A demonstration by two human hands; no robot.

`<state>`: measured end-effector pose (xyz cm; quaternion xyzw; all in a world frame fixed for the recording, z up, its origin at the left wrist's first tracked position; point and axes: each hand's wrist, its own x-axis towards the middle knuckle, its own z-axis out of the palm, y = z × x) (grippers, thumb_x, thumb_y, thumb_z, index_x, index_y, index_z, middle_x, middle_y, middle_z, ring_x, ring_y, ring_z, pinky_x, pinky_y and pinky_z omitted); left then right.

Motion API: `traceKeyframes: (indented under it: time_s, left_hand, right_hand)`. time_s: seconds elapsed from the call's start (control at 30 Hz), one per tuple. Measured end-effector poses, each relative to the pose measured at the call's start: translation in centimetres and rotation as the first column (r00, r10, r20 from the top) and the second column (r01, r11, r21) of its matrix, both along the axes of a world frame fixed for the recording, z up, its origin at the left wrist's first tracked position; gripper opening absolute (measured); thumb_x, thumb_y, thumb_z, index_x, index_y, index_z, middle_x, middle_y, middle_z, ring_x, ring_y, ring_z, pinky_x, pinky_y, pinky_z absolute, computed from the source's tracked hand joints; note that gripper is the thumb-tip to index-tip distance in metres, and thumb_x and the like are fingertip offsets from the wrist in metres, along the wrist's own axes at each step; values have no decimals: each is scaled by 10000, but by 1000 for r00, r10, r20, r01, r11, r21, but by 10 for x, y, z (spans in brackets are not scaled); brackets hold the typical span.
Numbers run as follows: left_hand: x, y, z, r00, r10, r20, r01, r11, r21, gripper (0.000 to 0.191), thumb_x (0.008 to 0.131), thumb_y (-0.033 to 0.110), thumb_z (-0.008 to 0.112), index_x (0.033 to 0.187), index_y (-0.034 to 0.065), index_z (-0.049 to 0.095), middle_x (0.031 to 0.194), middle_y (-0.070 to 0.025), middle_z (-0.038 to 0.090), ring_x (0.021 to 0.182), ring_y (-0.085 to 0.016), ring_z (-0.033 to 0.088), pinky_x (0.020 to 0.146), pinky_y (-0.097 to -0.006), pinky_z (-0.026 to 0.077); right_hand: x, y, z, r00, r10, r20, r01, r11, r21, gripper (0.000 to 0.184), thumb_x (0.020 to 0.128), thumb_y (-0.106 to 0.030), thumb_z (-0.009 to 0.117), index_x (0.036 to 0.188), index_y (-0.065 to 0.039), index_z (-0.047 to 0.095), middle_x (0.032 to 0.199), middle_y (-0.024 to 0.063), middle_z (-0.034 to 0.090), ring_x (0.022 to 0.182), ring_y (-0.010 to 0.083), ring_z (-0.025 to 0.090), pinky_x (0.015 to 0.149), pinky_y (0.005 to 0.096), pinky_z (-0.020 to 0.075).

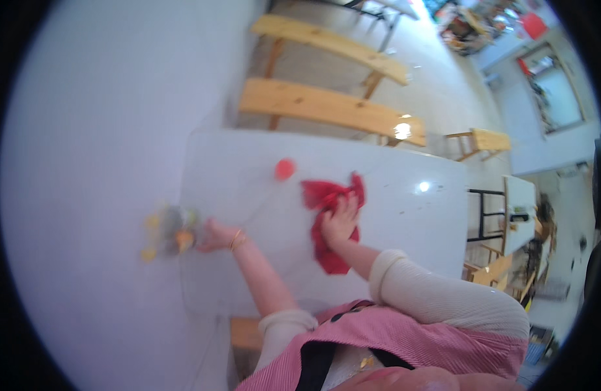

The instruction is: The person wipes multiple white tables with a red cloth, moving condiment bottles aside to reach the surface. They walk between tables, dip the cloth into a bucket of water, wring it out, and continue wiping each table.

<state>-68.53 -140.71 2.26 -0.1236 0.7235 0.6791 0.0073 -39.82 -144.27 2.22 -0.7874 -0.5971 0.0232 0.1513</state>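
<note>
My right hand (340, 222) presses with spread fingers on a crumpled red cloth (332, 256) lying on the white tabletop (403, 239). Over the table's left end, my left hand (216, 236), with a gold-coloured bracelet at the wrist, reaches to the near side of a blurred cluster of small grey, yellow and orange items (175, 230) by the wall. Whether its fingers touch them cannot be told. A small round red object (284, 169) rests on the table, to the left of the cloth and farther from me.
A white wall (95, 171) borders the table on the left. Two wooden benches (329, 102) stand beyond the far edge, and a wooden stool (491, 141) is at the right. Another white table (520, 200) with items on it stands farther right.
</note>
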Motion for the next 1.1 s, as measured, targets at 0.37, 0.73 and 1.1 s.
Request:
traceKeyframes:
  time_s: [0.37,0.73,1.1]
  left_hand:
    - [142,86,23,238,-912,-335,693,401,-599,453,756,239,804,1126,50,623,1206,-174,649,1237,-344,545,1060,-503,382]
    - [160,64,-3,312,-912,-266,822,399,-407,670,764,230,781,1340,3,525,1140,-245,636,1047,-431,589,944,-511,465]
    - [-27,-176,-13,852,-410,-327,175,810,-559,524,849,278,811,1224,5,567,1175,-152,627,1100,-331,576,954,-433,462]
  right_hand:
    - [-7,4,20,996,55,-74,-62,994,-93,637,838,-276,584,1425,-106,406,1620,171,232,1521,348,176,1215,569,124]
    - [6,3,-11,991,130,33,-130,991,-5,599,860,-257,591,1415,-73,457,1598,181,305,1505,346,236,1210,563,180]
    - [6,7,-1,994,113,3,-111,979,-172,628,946,-306,482,1520,-103,325,1651,121,195,1544,279,128,1246,514,87]
